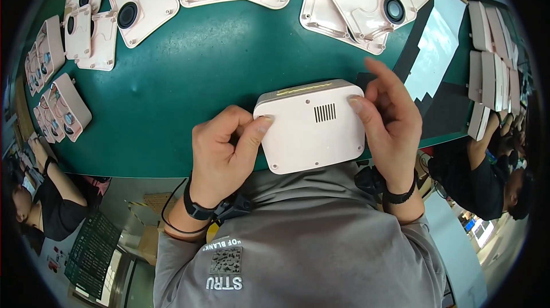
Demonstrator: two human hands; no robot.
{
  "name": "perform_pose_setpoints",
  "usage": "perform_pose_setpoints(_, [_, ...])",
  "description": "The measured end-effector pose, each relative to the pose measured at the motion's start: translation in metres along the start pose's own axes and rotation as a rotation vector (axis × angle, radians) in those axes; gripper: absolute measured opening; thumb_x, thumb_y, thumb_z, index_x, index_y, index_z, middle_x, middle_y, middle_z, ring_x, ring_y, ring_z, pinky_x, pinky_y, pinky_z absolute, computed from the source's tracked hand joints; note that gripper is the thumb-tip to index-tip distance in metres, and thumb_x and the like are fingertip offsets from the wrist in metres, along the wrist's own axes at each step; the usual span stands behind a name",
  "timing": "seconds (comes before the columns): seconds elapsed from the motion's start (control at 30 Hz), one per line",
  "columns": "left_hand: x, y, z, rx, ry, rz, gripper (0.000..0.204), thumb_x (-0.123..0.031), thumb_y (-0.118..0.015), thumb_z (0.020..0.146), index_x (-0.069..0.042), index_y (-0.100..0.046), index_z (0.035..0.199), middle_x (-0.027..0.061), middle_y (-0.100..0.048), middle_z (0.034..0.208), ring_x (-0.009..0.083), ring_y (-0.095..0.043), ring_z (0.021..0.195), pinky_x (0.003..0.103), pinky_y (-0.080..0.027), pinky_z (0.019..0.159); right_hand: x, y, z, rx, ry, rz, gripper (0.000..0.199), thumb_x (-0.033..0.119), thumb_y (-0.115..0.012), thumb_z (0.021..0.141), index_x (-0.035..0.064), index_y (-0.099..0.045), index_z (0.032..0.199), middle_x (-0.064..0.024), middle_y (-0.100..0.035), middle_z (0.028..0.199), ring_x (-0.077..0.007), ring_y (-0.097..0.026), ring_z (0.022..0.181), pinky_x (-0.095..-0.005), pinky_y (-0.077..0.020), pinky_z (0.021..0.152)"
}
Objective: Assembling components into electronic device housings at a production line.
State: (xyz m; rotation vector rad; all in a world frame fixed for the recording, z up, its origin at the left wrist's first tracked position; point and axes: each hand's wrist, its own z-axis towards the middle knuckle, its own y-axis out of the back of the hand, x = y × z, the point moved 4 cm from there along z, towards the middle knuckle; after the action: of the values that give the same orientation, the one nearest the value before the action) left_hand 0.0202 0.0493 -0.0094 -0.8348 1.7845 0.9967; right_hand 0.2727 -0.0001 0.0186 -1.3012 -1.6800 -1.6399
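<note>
A pale pinkish-white plastic housing (312, 142), box-shaped with rounded corners, is tilted up at the table's near edge in front of my body. Vent slots and screw holes show on its face, and a yellowish strip runs along its far side. My left hand (224, 150) grips its upper left corner, thumb on the face and fingers bent round the side. At the upper right corner, the thumb of my right hand (394, 130) touches the housing. The index finger of that hand is raised away from it, and the other fingers are partly hidden.
On the green tabletop (217, 62), flat pale panels with round black speakers (152, 4) lie along the far side. Open housings with wires (67, 107) stand at left. A glossy sheet (438, 39) and stacked pale housings (487, 73) are at right. Other people sit at both sides.
</note>
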Motion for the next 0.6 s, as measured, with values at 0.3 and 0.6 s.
perform_pose_setpoints(0.3, [-0.039,-0.021,0.012,-0.112,-0.658,0.561,0.052,-0.027,-0.086,0.085,-0.008,-0.065,0.129,0.0204,-0.062,0.143,0.0362,-0.064,0.127,0.050,-0.050,0.103,-0.013,-0.008,0.004,0.119,-0.169,0.106,0.027,0.004,-0.074,0.099,-0.0020,-0.066,0.124,0.0045,-0.059,0.087,-0.0029,-0.050,0.081,-0.0210,-0.0435,0.068])
perform_pose_setpoints(0.6, [-0.023,-0.048,-0.013,0.306,-0.826,0.906,0.088,-0.065,-0.070,0.088,-0.011,-0.051,0.155,0.0196,-0.039,0.169,0.0446,-0.035,0.156,0.068,-0.020,0.123,-0.003,-0.010,-0.022,0.121,0.060,-0.329,0.031,0.027,-0.064,0.107,-0.0024,-0.068,0.116,-0.0196,-0.075,0.097,-0.0293,-0.073,0.073,-0.0394,-0.0531,0.062])
